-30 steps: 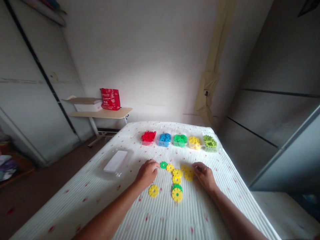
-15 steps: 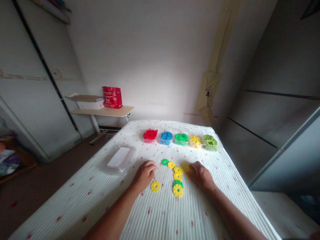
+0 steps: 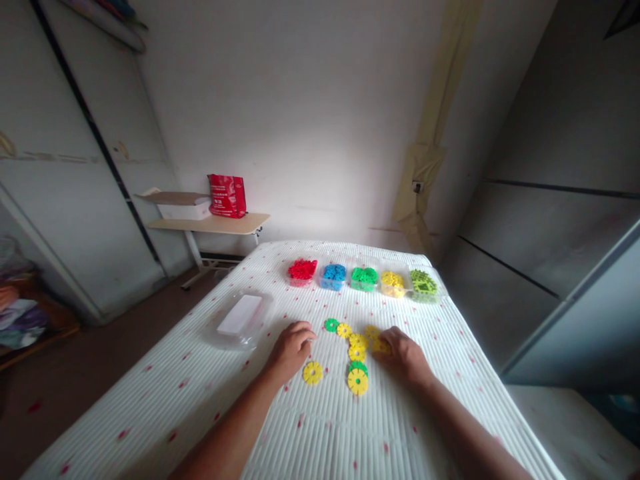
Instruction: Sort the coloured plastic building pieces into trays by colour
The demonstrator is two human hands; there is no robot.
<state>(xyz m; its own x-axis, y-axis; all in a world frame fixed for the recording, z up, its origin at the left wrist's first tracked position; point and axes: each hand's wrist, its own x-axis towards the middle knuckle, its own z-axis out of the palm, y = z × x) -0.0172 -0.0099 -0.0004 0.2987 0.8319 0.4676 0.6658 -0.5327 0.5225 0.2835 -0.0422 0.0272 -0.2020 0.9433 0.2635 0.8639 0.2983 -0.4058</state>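
My right hand (image 3: 405, 355) has its fingers closed on a yellow notched plastic disc (image 3: 382, 346), part of which is hidden. Just beyond its fingertips lies another yellow disc (image 3: 371, 331). A bent row of discs runs from a green disc (image 3: 331, 325) through several yellow discs (image 3: 357, 353) beside that hand. Below the row, a larger yellow disc (image 3: 357, 383) overlaps a green disc (image 3: 358, 367). My left hand (image 3: 291, 348) rests on the cloth, loosely curled, with thumb and fingers a little apart and no disc visible in it. Near its wrist lies a single yellow disc (image 3: 313, 373).
Clear boxes hold red pieces (image 3: 302, 270), blue pieces (image 3: 333, 275), green pieces (image 3: 364, 277), yellow pieces (image 3: 393, 283) and light green pieces (image 3: 423, 283) along the table's far side. A clear plastic lid (image 3: 257, 320) lies left. Behind stands a side table (image 3: 225, 224) with a red bag (image 3: 227, 197).
My right hand has shifted slightly right and down, so the discs by its fingertips show more. My left hand stays in place. The whole view has moved a little.
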